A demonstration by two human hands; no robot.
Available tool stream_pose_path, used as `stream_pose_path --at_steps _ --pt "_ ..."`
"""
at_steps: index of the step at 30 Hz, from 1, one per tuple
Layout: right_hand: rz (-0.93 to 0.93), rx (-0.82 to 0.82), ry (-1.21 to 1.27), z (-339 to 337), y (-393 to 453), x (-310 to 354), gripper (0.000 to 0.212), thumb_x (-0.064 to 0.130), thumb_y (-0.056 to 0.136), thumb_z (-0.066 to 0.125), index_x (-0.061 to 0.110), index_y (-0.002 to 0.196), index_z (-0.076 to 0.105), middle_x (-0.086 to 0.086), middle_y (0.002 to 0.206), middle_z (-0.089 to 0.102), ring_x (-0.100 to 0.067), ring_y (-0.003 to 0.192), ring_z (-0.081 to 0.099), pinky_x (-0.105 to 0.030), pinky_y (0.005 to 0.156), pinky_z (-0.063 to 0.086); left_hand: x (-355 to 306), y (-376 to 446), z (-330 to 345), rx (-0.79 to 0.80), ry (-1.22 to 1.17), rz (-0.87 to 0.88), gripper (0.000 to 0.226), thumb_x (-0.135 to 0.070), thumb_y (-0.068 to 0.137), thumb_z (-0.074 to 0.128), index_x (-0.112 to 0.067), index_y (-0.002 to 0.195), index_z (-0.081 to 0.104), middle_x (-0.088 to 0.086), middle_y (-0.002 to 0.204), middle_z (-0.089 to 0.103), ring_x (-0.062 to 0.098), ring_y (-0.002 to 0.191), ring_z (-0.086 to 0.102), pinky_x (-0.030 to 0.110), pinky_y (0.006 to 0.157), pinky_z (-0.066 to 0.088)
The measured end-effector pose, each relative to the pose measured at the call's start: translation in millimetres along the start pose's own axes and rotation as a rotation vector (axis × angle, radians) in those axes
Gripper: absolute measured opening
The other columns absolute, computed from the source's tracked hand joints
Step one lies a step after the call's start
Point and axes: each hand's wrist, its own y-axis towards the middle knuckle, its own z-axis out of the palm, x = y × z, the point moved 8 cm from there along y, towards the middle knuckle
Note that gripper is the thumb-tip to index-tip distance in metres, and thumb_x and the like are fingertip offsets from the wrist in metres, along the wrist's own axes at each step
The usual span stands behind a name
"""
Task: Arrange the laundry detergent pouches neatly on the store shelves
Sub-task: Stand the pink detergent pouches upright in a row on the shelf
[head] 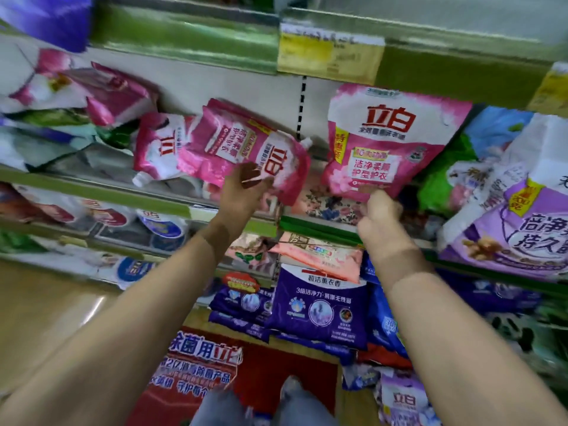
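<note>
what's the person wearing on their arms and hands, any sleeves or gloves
Nothing shows on either arm: both forearms are bare up to the frame edge, with no sleeves in view. The left hand and right hand carry no gloves, and no watch or bracelet is visible at the wrists.

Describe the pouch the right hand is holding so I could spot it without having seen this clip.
Find the yellow price tag on the upper shelf edge. Just below it stands an upright pink-and-white pouch, gripped at its bottom edge by the right hand. Unlike the tilted pink spout pouch at the left hand, its red logo reads upright.
</note>
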Motion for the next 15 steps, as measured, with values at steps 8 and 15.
stream_pose_path --at_steps 8,15 --pt "0.219 0.186 -0.052 86.4 -65.3 -77.3 0.017 0.002 0.089 0.056 0.01 0.104 0.057 -0.002 0.077 0.062 -0.012 0.066 0.057 -0.024 0.058 0.047 5.3 22.4 -109.1 -0.2 -0.206 -0.043 0.017 -0.001 0.086 0.066 -0.01 0.099 0.059 0.0 0.082 0.062 0.012 0.075 0.059 0.027 0.077 0.052" --pt "0.243 0.094 0.023 131.8 -94.9 -125.4 0.033 0.009 0.088 0.061 0.007 0.121 0.055 -0.006 0.093 0.063 -0.013 0.063 0.055 -0.023 0.049 0.046 0.8 62.7 -163.0 -0.274 -0.168 -0.028 0.024 -0.004 0.085 0.067 -0.001 0.109 0.063 0.002 0.091 0.063 0.002 0.072 0.055 0.005 0.06 0.043"
